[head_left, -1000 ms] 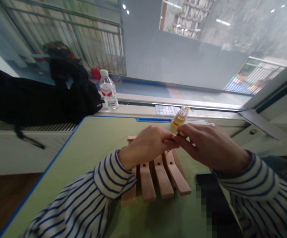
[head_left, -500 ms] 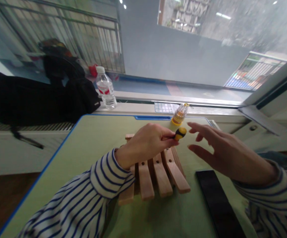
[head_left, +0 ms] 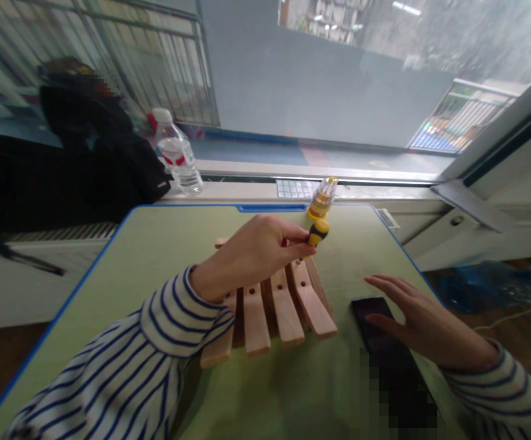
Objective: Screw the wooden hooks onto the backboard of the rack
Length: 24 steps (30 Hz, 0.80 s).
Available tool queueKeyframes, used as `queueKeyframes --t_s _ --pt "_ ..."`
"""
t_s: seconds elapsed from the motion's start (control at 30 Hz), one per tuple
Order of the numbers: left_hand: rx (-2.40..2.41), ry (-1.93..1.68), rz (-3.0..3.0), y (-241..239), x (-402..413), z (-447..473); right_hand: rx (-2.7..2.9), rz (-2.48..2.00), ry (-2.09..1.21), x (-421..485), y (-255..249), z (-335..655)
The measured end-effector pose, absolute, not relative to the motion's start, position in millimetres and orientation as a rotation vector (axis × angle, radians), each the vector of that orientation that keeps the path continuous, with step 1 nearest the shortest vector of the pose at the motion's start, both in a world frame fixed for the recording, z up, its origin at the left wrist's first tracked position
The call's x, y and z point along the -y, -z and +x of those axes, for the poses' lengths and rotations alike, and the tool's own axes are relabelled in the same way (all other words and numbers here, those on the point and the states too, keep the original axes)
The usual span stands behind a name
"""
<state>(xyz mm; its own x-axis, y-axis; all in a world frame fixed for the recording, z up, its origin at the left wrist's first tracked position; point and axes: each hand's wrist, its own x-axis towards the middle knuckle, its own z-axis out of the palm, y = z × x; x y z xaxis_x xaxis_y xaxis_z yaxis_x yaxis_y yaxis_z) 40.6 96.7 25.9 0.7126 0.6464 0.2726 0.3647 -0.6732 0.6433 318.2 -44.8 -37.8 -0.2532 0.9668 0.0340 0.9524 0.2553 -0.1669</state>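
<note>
My left hand (head_left: 251,253) pinches a small yellow-and-black screwdriver handle (head_left: 319,232) between its fingertips, above the far end of a slatted wooden piece (head_left: 283,311) with drilled holes. Just beyond the handle, a clear bit holder with a yellow base (head_left: 321,201) stands at the far edge of the green desk (head_left: 109,293). My right hand (head_left: 423,321) lies open with its fingers apart, at the right edge of a black phone (head_left: 370,321). Its fingertips are over or just beside the phone. The phone's near end is pixelated.
A clear plastic water bottle (head_left: 177,159) and a black bag (head_left: 95,146) rest on the white sill behind the desk. A small grid-patterned card (head_left: 292,189) lies there too. Beyond the window are railings. A blue plastic bag (head_left: 487,286) lies on the floor at right.
My right hand has moved away from the screwdriver handle, toward the phone at the lower right. My left hand keeps hold of the handle, which is raised slightly.
</note>
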Motion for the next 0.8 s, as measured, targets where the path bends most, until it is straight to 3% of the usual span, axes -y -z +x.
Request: queueKeyframes --t_s 0.8 --pt "-0.826 -0.636 2.38 -17.9 -97.3 53.5 2.289 -1.754 -0.209 53.6 51.5 333.3"
